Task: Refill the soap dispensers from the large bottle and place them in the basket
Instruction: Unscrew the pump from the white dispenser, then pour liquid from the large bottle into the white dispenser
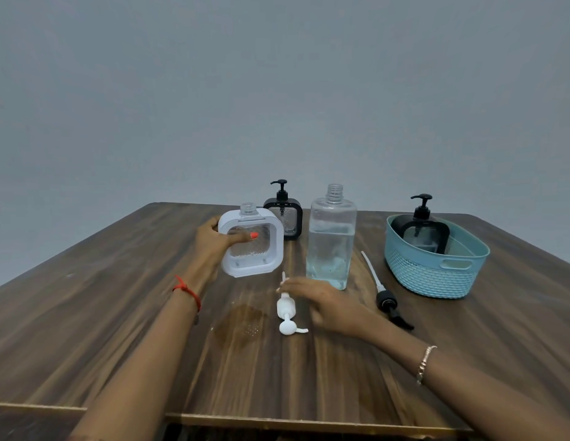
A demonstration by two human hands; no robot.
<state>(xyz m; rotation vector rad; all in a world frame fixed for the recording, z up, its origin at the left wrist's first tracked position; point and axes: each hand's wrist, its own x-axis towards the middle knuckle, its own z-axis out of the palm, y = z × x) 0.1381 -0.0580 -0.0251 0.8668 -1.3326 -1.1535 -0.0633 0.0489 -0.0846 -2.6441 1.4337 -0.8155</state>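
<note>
Across table (pixel 118 313): three dispensers (pixel 275 246) (pixel 292 216) (pixel 424 231), one basket (pixel 430 278)

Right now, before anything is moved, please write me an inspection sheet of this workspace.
Surface: wooden table, wet patch near the front.
Job's things: large bottle open, partly full; white dispenser tilted, no pump; black dispenser behind it, pump on; second black dispenser inside the basket; white pump and black pump lying on the table.
Clutter: nothing seen.
Hands: left hand grips the white dispenser; right hand reaches the white pump, grip unclear.
Cables: nothing seen.
Surroundings: plain grey wall.
</note>
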